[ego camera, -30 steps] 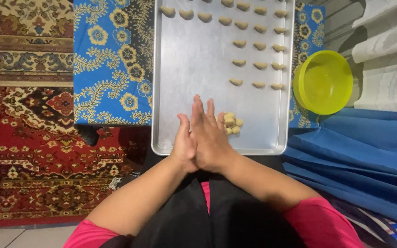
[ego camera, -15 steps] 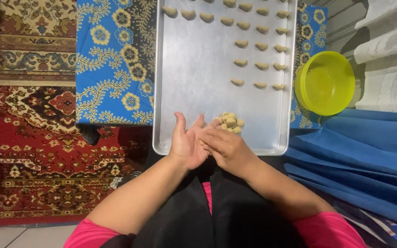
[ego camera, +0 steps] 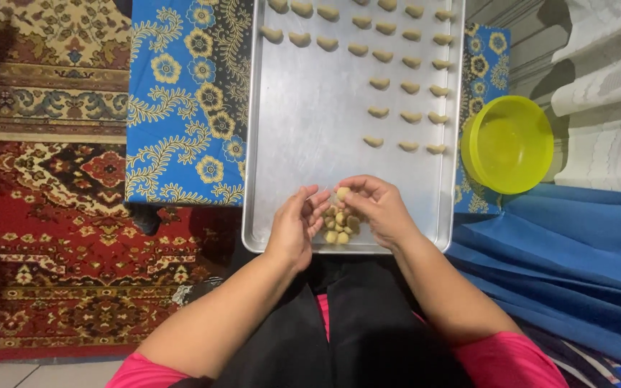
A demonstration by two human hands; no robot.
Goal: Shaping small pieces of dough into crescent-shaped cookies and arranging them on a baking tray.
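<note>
A long metal baking tray [ego camera: 310,129] lies on a blue floral cloth [ego camera: 181,108]. Rows of small shaped dough pieces [ego camera: 407,86] fill its far right part. A little heap of dough balls [ego camera: 341,224] sits at the tray's near edge. My right hand [ego camera: 376,208] pinches one small dough ball [ego camera: 342,193] between thumb and fingers just above the heap. My left hand [ego camera: 295,226] hovers beside it, fingers curled and apart, touching nothing that I can see.
A yellow plastic bowl [ego camera: 508,144] stands right of the tray. Blue sheeting [ego camera: 576,266] covers the floor at the right. A red patterned carpet [ego camera: 52,215] spreads to the left. My lap in dark clothing lies below the tray.
My palms were pressed together over the tray's near edge. They have come apart, and my right hand now holds a small dough ball over the heap.
</note>
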